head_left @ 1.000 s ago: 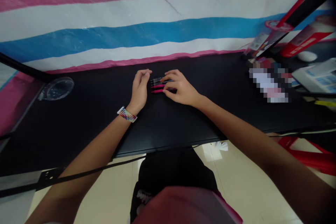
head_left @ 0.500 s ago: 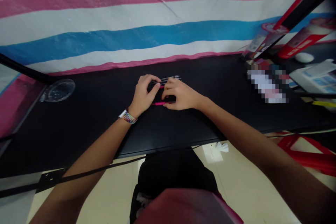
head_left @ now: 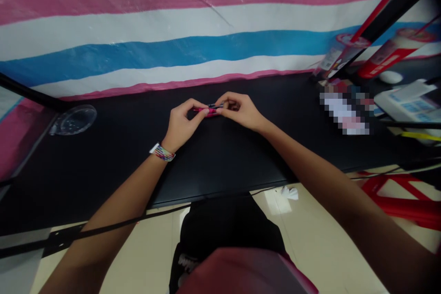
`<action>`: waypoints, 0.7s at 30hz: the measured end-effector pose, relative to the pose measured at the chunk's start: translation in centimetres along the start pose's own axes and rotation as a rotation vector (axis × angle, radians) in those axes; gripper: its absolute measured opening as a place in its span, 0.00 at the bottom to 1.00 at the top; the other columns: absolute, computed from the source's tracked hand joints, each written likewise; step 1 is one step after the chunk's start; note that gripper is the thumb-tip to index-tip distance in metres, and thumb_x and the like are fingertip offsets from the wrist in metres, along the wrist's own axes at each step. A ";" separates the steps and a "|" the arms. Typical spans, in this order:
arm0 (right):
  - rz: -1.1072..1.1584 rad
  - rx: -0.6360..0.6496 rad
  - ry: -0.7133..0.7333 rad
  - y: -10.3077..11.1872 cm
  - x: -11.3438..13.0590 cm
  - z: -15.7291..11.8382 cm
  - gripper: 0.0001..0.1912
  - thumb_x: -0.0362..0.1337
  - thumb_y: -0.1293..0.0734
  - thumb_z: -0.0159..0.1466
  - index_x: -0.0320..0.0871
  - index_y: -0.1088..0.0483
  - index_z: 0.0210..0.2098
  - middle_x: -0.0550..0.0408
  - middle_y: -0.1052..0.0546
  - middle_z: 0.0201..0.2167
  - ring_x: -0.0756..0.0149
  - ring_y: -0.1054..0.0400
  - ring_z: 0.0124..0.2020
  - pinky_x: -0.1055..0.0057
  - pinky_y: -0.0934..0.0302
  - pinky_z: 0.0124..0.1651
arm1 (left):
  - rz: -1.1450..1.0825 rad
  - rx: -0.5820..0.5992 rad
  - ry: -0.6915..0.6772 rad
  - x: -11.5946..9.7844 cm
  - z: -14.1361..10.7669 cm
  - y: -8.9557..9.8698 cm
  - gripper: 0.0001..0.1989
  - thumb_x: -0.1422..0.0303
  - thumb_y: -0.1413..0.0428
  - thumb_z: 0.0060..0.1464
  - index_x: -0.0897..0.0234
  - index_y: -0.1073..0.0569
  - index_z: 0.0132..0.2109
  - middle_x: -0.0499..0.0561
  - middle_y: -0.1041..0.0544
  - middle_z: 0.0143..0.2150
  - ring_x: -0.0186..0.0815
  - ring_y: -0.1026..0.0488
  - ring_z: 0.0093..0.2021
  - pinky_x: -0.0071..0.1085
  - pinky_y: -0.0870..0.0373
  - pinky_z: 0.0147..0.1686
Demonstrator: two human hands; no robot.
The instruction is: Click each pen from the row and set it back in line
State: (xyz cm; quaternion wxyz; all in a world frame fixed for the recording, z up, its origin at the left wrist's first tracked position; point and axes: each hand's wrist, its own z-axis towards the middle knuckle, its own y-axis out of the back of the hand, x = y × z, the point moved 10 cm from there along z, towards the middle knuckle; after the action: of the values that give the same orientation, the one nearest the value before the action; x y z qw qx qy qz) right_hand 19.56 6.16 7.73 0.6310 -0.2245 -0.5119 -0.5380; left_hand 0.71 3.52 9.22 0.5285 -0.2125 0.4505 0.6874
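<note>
Several slim pens, pink ones [head_left: 210, 113] in front and dark ones behind, lie side by side over the black tabletop [head_left: 213, 161]. My left hand [head_left: 184, 123] has its thumb and fingers closed around their left end. At the other end, my right hand [head_left: 241, 111] pinches them between thumb and curled fingers. Fingers hide much of the pens, and I cannot make out whether they rest on the table. A colourful woven band [head_left: 162, 152] circles my left wrist.
A clear round plastic lid [head_left: 75, 120] lies on the left. Toward the right stand a plastic cup [head_left: 339, 55] with a red straw, a red-and-white cup [head_left: 392, 57], a white mouse-like object [head_left: 391, 77] and a white-and-blue pack [head_left: 409, 101]. A striped sheet [head_left: 193, 48] hangs behind.
The pens, spread out with pink ones apart before, are now drawn together into a narrow bundle. My fingers have closed in from both ends, and my right hand has shifted slightly away from me.
</note>
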 end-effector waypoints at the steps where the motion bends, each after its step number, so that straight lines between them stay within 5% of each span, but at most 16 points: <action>1: 0.057 -0.022 -0.015 0.4 -0.2 0.1 0.16 0.52 0.21 0.66 0.47 0.20 0.42 0.59 0.25 0.28 0.64 0.31 0.31 0.64 0.33 0.39 | -0.017 -0.029 0.016 0.3 0.1 0.3 0.12 0.54 0.32 0.67 0.57 0.15 0.44 0.53 0.13 0.44 0.44 0.16 0.46 0.42 0.20 0.52; 8: 0.201 -0.140 -0.118 2.2 -1.3 0.3 0.16 0.48 0.18 0.62 0.46 0.16 0.42 0.54 0.18 0.34 0.61 0.23 0.35 0.60 0.23 0.43 | -0.032 -0.117 0.018 0.6 0.5 1.6 0.19 0.46 0.35 0.69 0.58 0.18 0.43 0.51 0.17 0.39 0.39 0.20 0.40 0.39 0.22 0.48; 14: 0.206 -0.148 -0.084 1.7 -1.5 0.3 0.16 0.47 0.17 0.60 0.46 0.14 0.43 0.51 0.14 0.39 0.60 0.21 0.37 0.56 0.21 0.46 | 0.063 -0.090 0.082 1.8 0.6 1.5 0.31 0.43 0.45 0.75 0.58 0.25 0.28 0.48 0.26 0.25 0.36 0.29 0.27 0.38 0.30 0.36; 21: 0.144 -0.220 -0.087 3.0 -2.5 0.4 0.15 0.45 0.20 0.64 0.45 0.14 0.46 0.52 0.15 0.36 0.61 0.22 0.35 0.57 0.21 0.44 | -0.060 -0.072 0.073 1.7 0.9 1.2 0.19 0.46 0.33 0.66 0.58 0.18 0.42 0.51 0.16 0.37 0.38 0.19 0.37 0.37 0.21 0.44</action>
State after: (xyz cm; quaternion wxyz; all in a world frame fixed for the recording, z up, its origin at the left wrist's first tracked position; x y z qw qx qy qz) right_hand 22.40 8.63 6.46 0.6166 -0.3517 -0.4593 -0.5340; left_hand -0.85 5.12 8.88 0.5243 -0.2696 0.4378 0.6788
